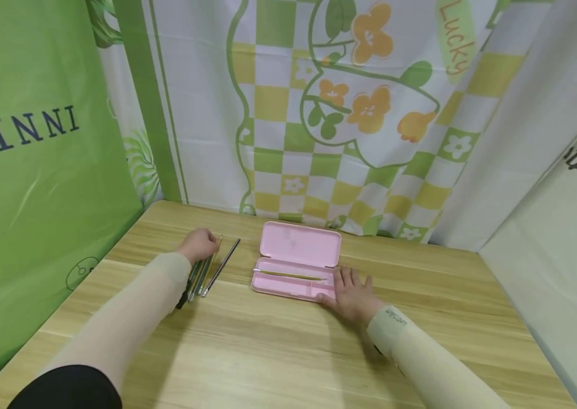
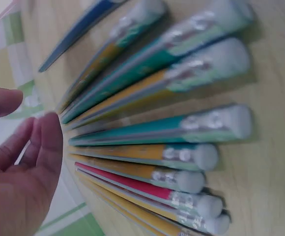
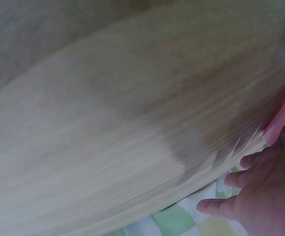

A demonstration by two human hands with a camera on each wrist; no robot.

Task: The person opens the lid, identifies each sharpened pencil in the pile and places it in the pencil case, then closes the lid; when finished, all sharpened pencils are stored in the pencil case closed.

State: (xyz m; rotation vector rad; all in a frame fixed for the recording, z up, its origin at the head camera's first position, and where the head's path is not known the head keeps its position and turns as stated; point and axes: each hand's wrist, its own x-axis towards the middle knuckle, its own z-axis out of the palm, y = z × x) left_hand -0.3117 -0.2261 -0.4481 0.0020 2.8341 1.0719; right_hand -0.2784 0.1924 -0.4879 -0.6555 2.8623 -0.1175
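A pink pencil case (image 1: 300, 244) lies with its lid raised on the table, and one yellowish pencil (image 1: 288, 275) sits in its tray. At the case's right end rests my right hand (image 1: 355, 299), fingers spread and touching the side. My left hand (image 1: 198, 245) is at the far ends of a row of pencils (image 1: 200, 278) left of the case. Seen from the left wrist, thumb and fingers stand apart with nothing between them. The row holds green, yellow and blue pencils (image 2: 83, 30) and a red pencil (image 2: 132, 180), white erasers toward me. A dark pencil (image 1: 222, 267) lies at its right.
The wooden table (image 1: 247, 352) has a curtain (image 1: 288, 130) with flowers and checks behind its far edge. A green cloth (image 1: 38, 216) hangs on the left, and a pale panel (image 1: 559, 244) stands on the right.
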